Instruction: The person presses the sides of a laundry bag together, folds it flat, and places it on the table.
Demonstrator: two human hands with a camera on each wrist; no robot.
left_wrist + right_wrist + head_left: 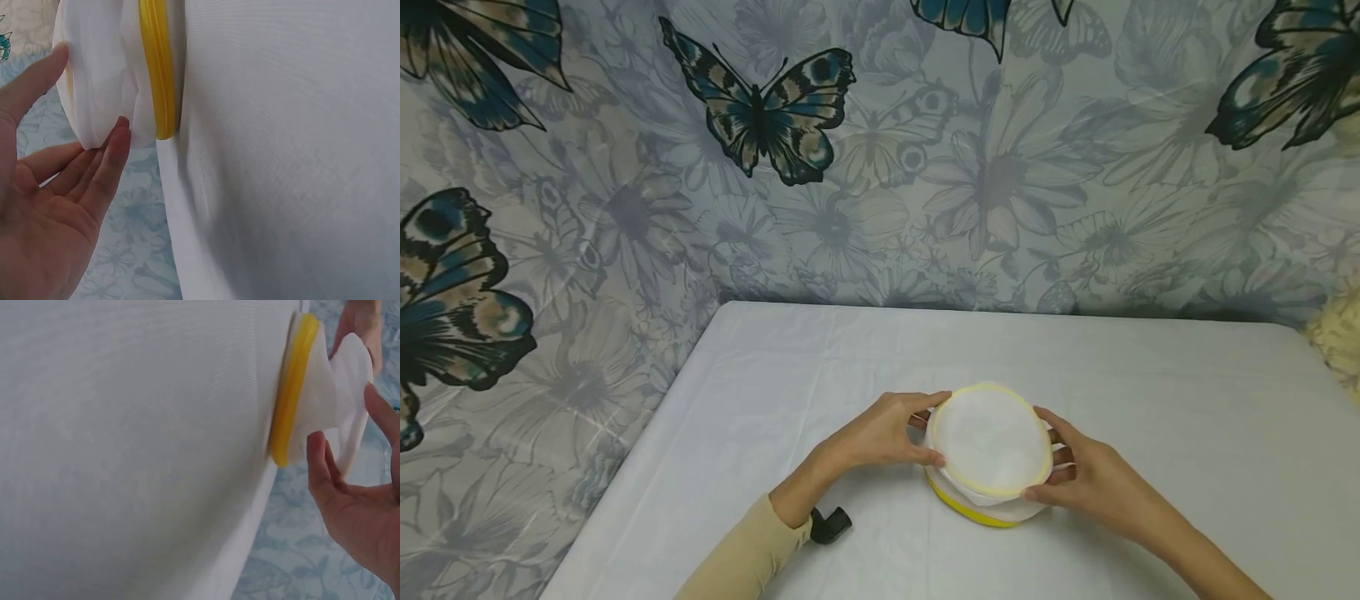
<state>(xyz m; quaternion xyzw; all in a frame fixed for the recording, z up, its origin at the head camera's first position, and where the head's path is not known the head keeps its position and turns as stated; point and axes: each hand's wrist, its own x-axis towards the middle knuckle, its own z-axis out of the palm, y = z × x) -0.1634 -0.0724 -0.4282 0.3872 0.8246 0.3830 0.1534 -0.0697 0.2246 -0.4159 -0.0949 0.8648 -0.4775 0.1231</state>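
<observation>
A round white fabric pouch (992, 439), which looks like a mesh laundry bag, stands on the white-covered table. Thin pale-yellow piping circles its top, and a bright yellow zipper band (159, 69) runs around its base. From the left side, my left hand (895, 429) holds the upper rim, thumb and fingers spread along the edge. My right hand (1086, 475) holds the opposite side of that rim, with its thumb near the front edge. In the right wrist view the soft side wall (319, 394) sags in folds between the top disc and the zipper band.
A white cloth covers the table (820, 358). Behind and to the left hangs a backdrop (850, 225) printed with flowers and butterflies. A black strap-like device (831, 526) sits at the left wrist. Something pale yellow and fluffy (1337, 337) shows at the right edge.
</observation>
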